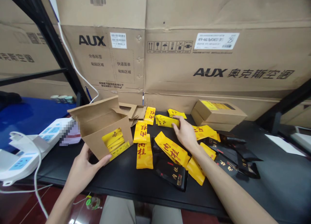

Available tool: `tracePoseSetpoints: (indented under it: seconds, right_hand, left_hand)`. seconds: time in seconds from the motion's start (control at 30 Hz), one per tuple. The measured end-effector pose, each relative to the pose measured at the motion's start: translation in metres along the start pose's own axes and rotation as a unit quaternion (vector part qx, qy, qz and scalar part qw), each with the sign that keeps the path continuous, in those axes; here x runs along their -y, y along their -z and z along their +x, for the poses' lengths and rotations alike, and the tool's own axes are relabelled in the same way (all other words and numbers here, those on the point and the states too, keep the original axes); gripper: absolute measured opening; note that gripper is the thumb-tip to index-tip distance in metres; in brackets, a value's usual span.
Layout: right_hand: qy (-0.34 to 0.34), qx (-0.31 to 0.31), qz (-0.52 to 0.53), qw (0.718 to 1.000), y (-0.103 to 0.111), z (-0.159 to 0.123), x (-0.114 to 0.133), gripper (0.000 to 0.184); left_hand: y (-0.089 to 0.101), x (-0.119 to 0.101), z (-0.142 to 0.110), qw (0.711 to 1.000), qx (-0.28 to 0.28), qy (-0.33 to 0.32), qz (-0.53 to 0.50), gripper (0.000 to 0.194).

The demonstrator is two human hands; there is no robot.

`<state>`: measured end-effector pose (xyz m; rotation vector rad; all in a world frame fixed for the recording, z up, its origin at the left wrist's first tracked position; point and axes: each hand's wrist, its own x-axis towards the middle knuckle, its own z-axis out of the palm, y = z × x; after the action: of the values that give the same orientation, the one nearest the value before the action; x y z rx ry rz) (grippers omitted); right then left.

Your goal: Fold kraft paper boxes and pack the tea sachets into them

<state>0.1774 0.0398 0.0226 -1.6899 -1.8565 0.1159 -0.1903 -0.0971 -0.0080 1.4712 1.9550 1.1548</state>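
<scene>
My left hand (84, 167) grips the lower corner of an open brown cardboard box (96, 125) with a window, tilted on the black table; several yellow packets (115, 141) stand inside it. My right hand (186, 133) reaches over the table, fingers closing on a yellow packet (165, 120) near the back. More yellow packets (144, 152) with red characters lie scattered around it, mixed with black packets (173, 173).
A shut brown windowed box (218, 114) sits at the back right. Big AUX cartons (194, 55) wall off the rear. A white power strip (26, 149) with cable lies at the left, beside a blue surface (29, 115). Black rack bars (53, 46) stand at both sides.
</scene>
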Motion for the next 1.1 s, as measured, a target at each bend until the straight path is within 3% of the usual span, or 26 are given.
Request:
tracePoseSetpoints:
  seconds: [0.33,0.47,0.6,0.73,0.83,1.0,1.1]
  right_hand:
    - [0.054,-0.097,0.105,0.988,0.013,0.007,0.002,0.027]
    - [0.136,-0.159,0.191,0.959,0.041,0.012,0.037,0.022]
    - [0.26,-0.172,0.208,0.927,0.08,0.011,0.101,0.019]
    - [0.387,-0.082,0.131,0.909,0.102,0.009,0.17,0.021]
    - [0.425,0.021,0.059,0.903,0.094,0.013,0.21,0.023]
    - [0.425,0.156,-0.012,0.892,0.068,0.011,0.252,0.024]
    - [0.369,0.215,-0.029,0.904,0.062,0.001,0.265,0.046]
  left_hand:
    - [0.0,-0.011,0.0,1.0,-0.004,-0.018,-0.011,0.063]
    - [-0.001,-0.008,0.0,0.999,0.004,-0.039,-0.029,0.062]
    - [-0.002,-0.004,0.001,0.998,0.008,-0.055,-0.032,0.063]
    - [-0.001,-0.008,0.0,0.998,0.015,-0.054,-0.037,0.066]
    - [0.0,-0.011,-0.001,0.998,0.016,-0.048,-0.034,0.065]
    - [0.001,-0.013,-0.001,0.998,0.004,-0.053,-0.032,0.063]
    - [0.001,-0.013,-0.001,0.998,0.003,-0.057,-0.031,0.06]
